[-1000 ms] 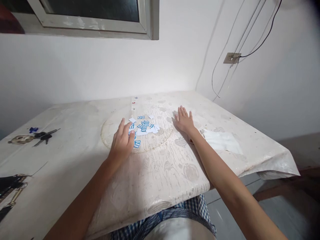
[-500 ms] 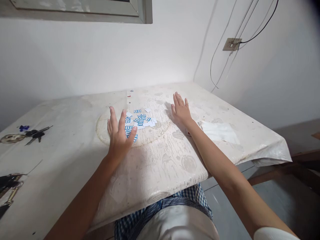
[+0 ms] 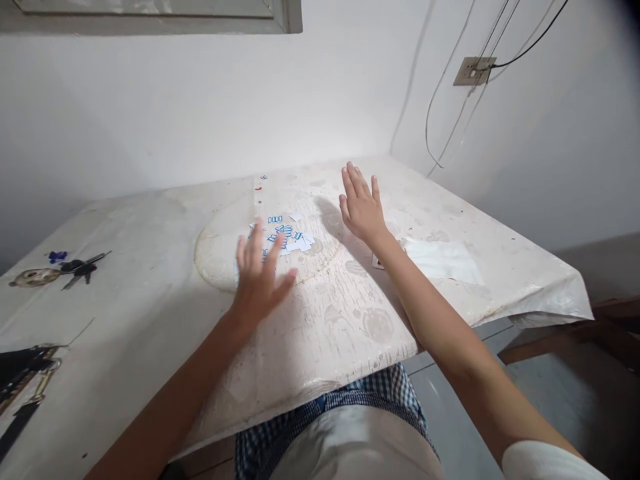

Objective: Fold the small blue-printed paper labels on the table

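Several small white cards with blue outlines (image 3: 283, 237) lie in a loose heap on the table's plastic cover (image 3: 320, 320), some with a plain white face up. My left hand (image 3: 261, 273), slightly blurred, hovers over the near left part of the heap with its fingers spread. It holds nothing and hides some of the cards. To the right of the heap, my right hand (image 3: 363, 207) is raised above the cover, fingers stretched out, with its shadow beside it. Nothing is in it either.
A white cloth or paper (image 3: 443, 260) lies by my right forearm. At the left are a bunch of keys (image 3: 80, 268), a small blue object (image 3: 57, 256) and a black strapped item (image 3: 27, 373). Cables hang from a wall socket (image 3: 474, 71).
My left hand has moved right across the near side of the cards. The right hand has risen slightly. The view has shifted a little.
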A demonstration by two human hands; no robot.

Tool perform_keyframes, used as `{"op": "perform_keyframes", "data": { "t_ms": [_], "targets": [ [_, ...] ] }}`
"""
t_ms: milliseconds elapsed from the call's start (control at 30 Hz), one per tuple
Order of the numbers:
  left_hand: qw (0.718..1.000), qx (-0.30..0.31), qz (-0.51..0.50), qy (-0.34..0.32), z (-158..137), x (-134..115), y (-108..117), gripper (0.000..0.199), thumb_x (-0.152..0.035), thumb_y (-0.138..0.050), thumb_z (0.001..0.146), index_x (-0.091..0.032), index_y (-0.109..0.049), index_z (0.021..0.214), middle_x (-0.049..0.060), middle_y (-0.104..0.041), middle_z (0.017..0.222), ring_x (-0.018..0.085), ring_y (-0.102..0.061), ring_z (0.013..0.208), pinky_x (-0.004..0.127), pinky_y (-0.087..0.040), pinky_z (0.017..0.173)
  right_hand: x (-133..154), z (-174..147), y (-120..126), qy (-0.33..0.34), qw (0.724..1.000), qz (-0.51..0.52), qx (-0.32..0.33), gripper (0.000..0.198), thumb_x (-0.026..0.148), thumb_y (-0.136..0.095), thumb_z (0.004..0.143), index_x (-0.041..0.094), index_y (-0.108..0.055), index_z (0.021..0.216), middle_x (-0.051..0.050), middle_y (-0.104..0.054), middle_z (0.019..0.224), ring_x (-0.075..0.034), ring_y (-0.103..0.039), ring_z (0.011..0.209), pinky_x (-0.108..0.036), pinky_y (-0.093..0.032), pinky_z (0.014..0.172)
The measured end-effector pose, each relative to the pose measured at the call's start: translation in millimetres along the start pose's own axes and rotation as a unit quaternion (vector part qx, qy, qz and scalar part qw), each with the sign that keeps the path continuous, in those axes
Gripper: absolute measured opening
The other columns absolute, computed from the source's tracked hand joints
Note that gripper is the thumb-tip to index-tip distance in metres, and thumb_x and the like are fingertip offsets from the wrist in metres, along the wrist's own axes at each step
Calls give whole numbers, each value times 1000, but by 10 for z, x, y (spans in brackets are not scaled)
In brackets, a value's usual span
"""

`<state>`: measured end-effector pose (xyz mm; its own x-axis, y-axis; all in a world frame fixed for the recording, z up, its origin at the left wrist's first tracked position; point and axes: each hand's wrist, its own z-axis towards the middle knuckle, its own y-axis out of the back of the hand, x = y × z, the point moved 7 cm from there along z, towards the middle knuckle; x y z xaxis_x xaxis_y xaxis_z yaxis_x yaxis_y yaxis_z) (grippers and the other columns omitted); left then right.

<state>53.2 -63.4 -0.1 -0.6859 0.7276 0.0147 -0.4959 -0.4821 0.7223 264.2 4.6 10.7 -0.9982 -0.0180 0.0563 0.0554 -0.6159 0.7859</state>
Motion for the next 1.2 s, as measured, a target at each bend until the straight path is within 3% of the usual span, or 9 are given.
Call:
{"op": "perform_keyframes", "data": {
  "t_ms": [67,133,200,333,467,667,867,1067,1200],
  "targets": [
    [984,9,-10,-176,-16,-433,-49,66,-41,-48,82,-30,-16,138,8,-7,150,29,-21,133,54,-14,105,76,-8,6,23,999,12,-22,54,31,-9,92,15,-5,143,-4,-13,149,-20,-8,136,-47,0,109],
    [940,36,-26,-338,-103,-879,-100,56,-36,-49,82,-34,-28,134,-2,-23,146,23,-24,132,47,-15,108,127,-28,-30,38,999,16,-26,53,30,-11,92,15,-10,143,-5,-16,148,-19,-11,136,-45,0,109],
    [901,71,-45,-426,-181,-1225,-130,53,-36,-47,83,-36,-31,133,-9,-27,144,18,-23,132,40,-19,109,146,-48,-81,39,999,13,-18,53,28,-13,91,14,-15,142,-5,-18,148,-18,-13,135,-44,-1,110],
    [886,119,-72,-442,-217,-1607,-122,49,-39,-33,89,-29,-28,137,-6,-24,146,17,-23,132,35,-26,107,149,-65,-121,28,999,13,-9,52,25,-17,91,13,-19,141,-5,-20,147,-18,-15,135,-45,-2,110],
    [862,148,-70,-480,-304,-1783,-88,49,-38,-27,91,-25,-27,138,-5,-22,147,16,-22,133,32,-25,108,212,-68,-96,37,999,23,-18,51,24,-19,90,13,-21,140,-5,-21,147,-18,-17,135,-46,-3,110],
    [857,136,-62,-493,-330,-2067,-111,56,-42,-20,90,-14,-26,139,3,-22,147,16,-20,134,30,-19,111,296,-100,-103,57,997,42,-23,51,23,-21,90,13,-20,140,-5,-22,146,-19,-18,134,-49,-3,109],
    [842,115,-46,-525,-292,-2497,-219,69,-50,-28,84,-7,-27,138,8,-25,145,20,-18,135,31,-14,112,301,-140,-226,62,996,59,-20,52,23,-23,89,13,-22,140,-6,-24,146,-19,-19,134,-49,-3,109],
    [828,124,-59,-544,-152,-2636,-292,68,-44,-35,82,-6,-28,137,8,-27,144,19,-21,134,29,-16,111,231,-156,-291,48,998,45,-18,53,21,-23,87,11,-24,139,-6,-24,146,-19,-20,133,-49,-3,109],
    [807,132,-70,-572,-85,-2653,-319,64,-45,-36,80,-10,-36,134,6,-40,136,22,-38,124,32,-28,105,251,-158,-180,60,997,23,-48,55,22,-24,87,11,-21,140,-5,-18,147,-18,-16,135,-49,-1,109]
  ]
}}
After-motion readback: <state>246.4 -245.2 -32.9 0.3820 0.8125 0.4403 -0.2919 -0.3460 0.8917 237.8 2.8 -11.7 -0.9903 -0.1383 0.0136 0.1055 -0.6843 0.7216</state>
